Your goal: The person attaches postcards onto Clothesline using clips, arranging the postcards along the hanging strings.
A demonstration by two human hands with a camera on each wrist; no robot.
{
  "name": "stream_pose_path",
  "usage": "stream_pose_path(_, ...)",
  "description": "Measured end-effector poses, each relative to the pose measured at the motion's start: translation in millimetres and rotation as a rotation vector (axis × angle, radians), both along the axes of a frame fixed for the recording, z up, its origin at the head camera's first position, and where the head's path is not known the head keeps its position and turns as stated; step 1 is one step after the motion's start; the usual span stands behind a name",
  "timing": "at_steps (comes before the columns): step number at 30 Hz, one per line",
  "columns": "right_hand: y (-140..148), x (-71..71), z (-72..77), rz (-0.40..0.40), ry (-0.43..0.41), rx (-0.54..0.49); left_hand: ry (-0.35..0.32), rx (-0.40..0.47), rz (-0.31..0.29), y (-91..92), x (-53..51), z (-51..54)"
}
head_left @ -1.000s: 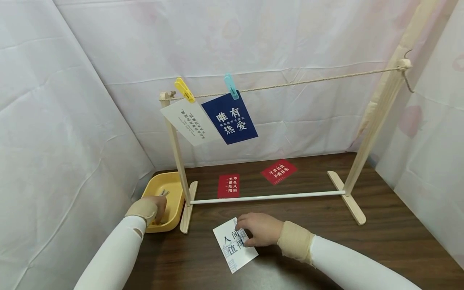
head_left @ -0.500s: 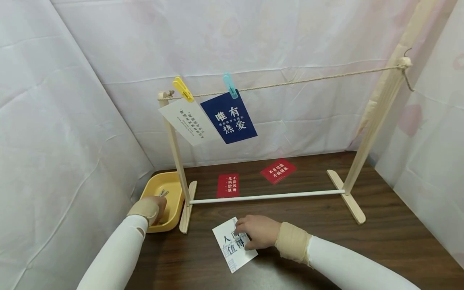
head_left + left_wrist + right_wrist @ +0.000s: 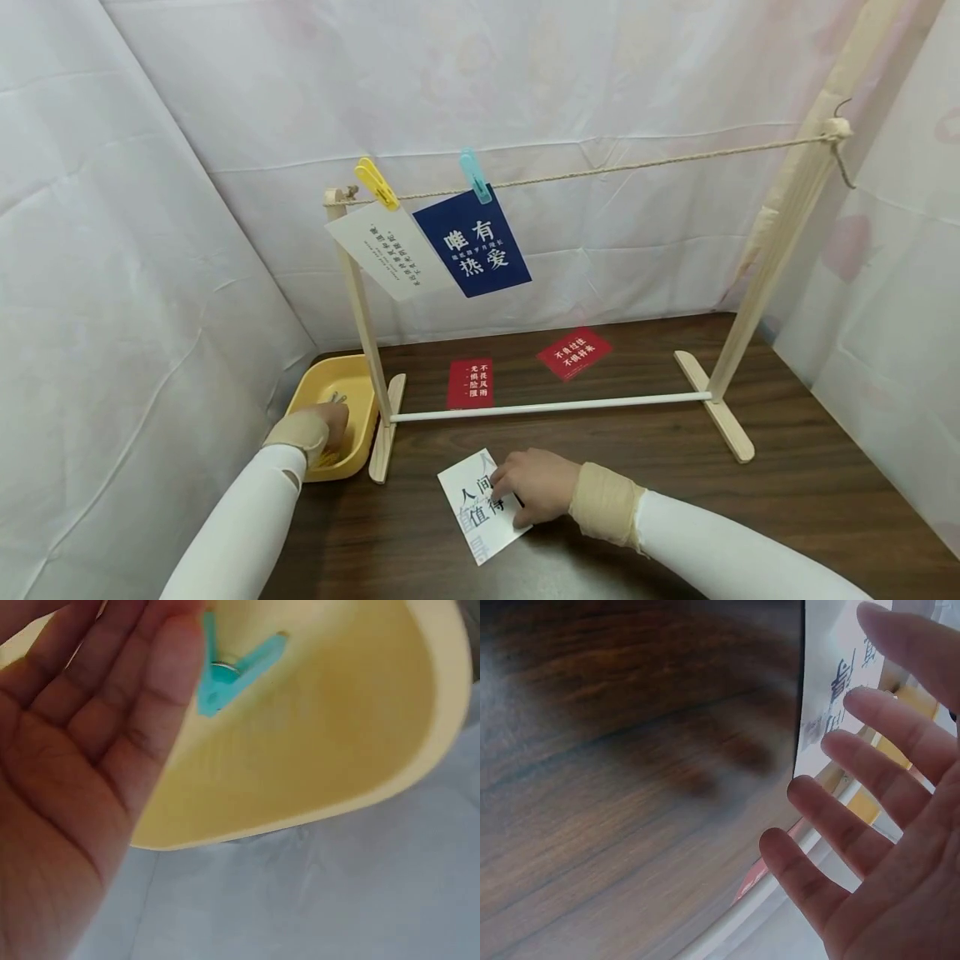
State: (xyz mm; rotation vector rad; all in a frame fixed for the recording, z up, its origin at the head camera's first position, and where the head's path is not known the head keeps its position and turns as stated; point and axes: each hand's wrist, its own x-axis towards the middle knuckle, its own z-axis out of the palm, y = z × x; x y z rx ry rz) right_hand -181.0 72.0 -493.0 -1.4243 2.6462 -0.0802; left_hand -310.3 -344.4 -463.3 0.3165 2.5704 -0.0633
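In the head view my left hand (image 3: pixel 330 423) reaches into a yellow plastic tray (image 3: pixel 369 425) at the left. The left wrist view shows its fingers bent beside a teal clothespin (image 3: pixel 229 679), with no grip on it visible; the fingertips are partly cut off. A white card (image 3: pixel 480 533) with dark lettering lies on the table. Over its right edge is my right hand (image 3: pixel 538 483), fingers spread and loosely bent. From the right wrist, the fingers (image 3: pixel 900 727) and thumb stand apart near the card, holding nothing.
A wooden stand with a rope (image 3: pixel 630 167) spans the table. On it, a yellow clothespin (image 3: pixel 377 183) holds a white card (image 3: pixel 393 250), and a blue clothespin (image 3: pixel 475 177) a navy card (image 3: pixel 472 242). Two red cards (image 3: pixel 573 352) lie behind the white crossbar (image 3: pixel 555 407).
My right hand has shifted slightly on the white card, uncovering more of its upper edge. The left hand stays in the tray, moved a little, with yellow showing below it.
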Motion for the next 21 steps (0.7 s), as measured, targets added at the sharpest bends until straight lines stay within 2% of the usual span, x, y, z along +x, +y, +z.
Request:
stream_pose_path(3, 0, 0.4, -3.0, 0.007, 0.003, 0.007, 0.008, 0.108, 0.034, -3.6, -9.9, -5.6)
stream_pose_path(4, 0, 0.3, -4.3, 0.012, 0.005, 0.007, 0.011, 0.129, 0.084, 7.4, -3.9, 7.1)
stream_pose_path(6, 0, 0.0, -5.5, 0.019, 0.009, 0.006, 0.014, 0.198, 0.130, 8.4, -5.2, 7.7)
stream_pose_path(8, 1, -0.6, -7.0, 0.023, 0.012, 0.003, 0.010, 0.244, 0.152, 10.8, -5.8, 8.6)
stream_pose_path(12, 6, -2.4, -7.5, 0.024, 0.014, -0.002, 0.008, 0.245, 0.149, 12.3, -6.9, 5.7)
stream_pose_path(16, 14, -4.0, -7.4, 0.015, 0.014, -0.016, 0.033, 0.235, 0.131, 12.0, -5.6, 3.6)
stream_pose_path(21, 26, -6.7, -11.3, -0.006, 0.021, -0.021, 0.036, 0.245, 0.170, 13.3, -1.8, 5.2)
